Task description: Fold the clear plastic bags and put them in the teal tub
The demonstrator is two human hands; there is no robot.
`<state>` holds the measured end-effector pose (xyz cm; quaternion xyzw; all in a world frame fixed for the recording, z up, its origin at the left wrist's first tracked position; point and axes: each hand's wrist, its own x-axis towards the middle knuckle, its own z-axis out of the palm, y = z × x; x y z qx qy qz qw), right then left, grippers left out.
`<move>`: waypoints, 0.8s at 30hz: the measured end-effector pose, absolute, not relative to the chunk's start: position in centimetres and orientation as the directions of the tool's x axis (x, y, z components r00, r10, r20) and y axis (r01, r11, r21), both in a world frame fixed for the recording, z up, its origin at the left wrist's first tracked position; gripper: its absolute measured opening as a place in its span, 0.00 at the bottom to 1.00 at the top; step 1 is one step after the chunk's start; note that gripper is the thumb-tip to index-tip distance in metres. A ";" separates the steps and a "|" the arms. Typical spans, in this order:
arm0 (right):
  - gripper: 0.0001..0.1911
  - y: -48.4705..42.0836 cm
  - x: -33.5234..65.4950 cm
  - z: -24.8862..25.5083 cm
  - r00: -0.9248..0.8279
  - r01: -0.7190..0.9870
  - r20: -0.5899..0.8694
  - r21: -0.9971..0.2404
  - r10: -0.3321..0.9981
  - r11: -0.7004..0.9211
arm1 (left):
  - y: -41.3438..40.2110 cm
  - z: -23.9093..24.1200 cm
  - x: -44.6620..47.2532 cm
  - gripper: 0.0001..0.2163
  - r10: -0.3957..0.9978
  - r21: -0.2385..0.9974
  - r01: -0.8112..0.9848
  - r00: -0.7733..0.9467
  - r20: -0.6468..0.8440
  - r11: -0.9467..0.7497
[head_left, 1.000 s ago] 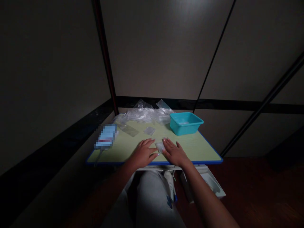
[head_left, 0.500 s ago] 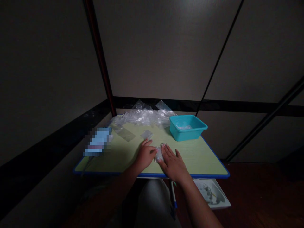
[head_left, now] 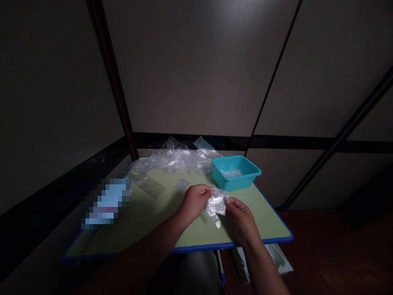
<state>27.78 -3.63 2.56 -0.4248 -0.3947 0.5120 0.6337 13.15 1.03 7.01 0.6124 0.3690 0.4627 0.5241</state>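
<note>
A clear plastic bag is held up above the table between both hands, partly folded, with a loose flap hanging below it. My left hand is closed, pinching its upper left edge between thumb and fingers. On the other side, my right hand grips the right edge with thumb and fingertips. Behind my left hand a small flat plastic piece lies on the table, partly hidden by that hand.
The green table has a blue rim. A turquoise basin with plastic inside stands at the back right. Clear plastic bags are heaped along the back, one flat bag in front. A blurred-out blue object is at left.
Both hands have lifted the bag off the tabletop. My right hand went from lying flat on it to pinching its edge. The view has shifted slightly.
</note>
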 end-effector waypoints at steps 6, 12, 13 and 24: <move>0.14 -4.5 32.7 6.3 0.385 -0.170 0.164 -0.955 0.908 0.244 | 3.3 8.5 17.9 0.10 0.798 0.851 0.097 0.416 0.436 -0.516; 0.18 -3.0 38.8 10.8 0.529 0.146 0.307 -0.951 0.791 0.272 | 7.5 7.5 17.7 0.13 0.483 0.318 0.369 0.570 0.664 -0.873; 0.19 -2.4 39.8 11.3 0.527 0.163 0.299 -0.954 0.796 0.250 | 8.1 7.1 17.5 0.14 0.467 0.271 0.390 0.607 0.643 -0.880; 0.22 4.5 40.9 13.8 0.300 0.244 0.156 -0.966 0.941 0.082 | 6.5 5.6 13.2 0.15 0.234 0.084 0.250 0.661 0.713 -0.964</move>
